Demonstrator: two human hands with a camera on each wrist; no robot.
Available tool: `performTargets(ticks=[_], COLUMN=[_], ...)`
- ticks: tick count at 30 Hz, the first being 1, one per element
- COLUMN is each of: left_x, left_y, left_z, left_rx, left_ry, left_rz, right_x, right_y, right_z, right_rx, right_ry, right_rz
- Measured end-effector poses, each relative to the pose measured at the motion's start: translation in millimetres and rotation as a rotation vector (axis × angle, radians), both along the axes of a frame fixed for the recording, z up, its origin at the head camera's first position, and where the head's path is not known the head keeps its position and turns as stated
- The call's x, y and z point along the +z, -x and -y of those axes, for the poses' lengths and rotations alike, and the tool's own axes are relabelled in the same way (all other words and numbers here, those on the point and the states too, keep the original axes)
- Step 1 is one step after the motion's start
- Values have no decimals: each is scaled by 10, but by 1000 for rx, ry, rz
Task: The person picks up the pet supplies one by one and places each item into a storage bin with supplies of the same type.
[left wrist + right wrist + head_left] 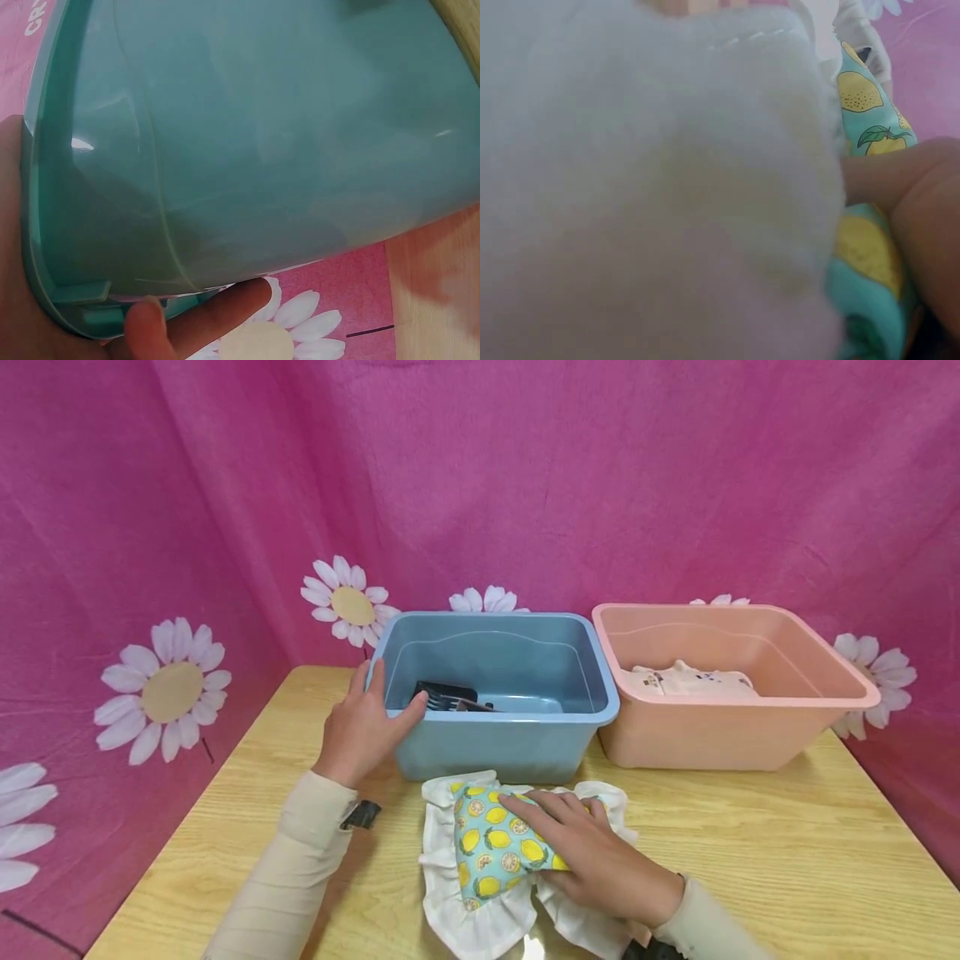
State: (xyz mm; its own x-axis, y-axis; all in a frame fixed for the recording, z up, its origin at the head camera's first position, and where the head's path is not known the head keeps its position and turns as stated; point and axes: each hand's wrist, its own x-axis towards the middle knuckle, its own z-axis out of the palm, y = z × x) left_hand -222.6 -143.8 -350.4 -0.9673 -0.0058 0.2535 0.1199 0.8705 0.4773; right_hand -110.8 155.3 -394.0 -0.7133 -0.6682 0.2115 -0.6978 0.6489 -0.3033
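A blue plastic bin stands near the back of the table. My left hand grips its near left corner, thumb over the front rim. In the left wrist view, fingers curl under the rim. Inside the bin lie a fork and a black object, partly hidden by the front wall. Before it lies a folded lemon-print cloth with white ruffles. My right hand holds the cloth's right part, fingers on top and thumb below. White fabric fills most of the right wrist view.
To the right of the blue bin stands a pink bin, its rim close to the blue one. A white printed cloth lies inside it. Behind both bins and at the sides hangs a magenta curtain with daisies. The table is light wood.
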Motion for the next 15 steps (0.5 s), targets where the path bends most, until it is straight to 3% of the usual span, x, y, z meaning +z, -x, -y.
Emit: performTargets(ticks=[15], left_x=[6], left_y=[2], left_z=[-5], left_rx=[-4], left_ry=[15], left_rz=[-32], right_x=[214], right_y=[-55], right_z=[-220], right_rx=[-46], right_ry=[5], right_rz=[-58])
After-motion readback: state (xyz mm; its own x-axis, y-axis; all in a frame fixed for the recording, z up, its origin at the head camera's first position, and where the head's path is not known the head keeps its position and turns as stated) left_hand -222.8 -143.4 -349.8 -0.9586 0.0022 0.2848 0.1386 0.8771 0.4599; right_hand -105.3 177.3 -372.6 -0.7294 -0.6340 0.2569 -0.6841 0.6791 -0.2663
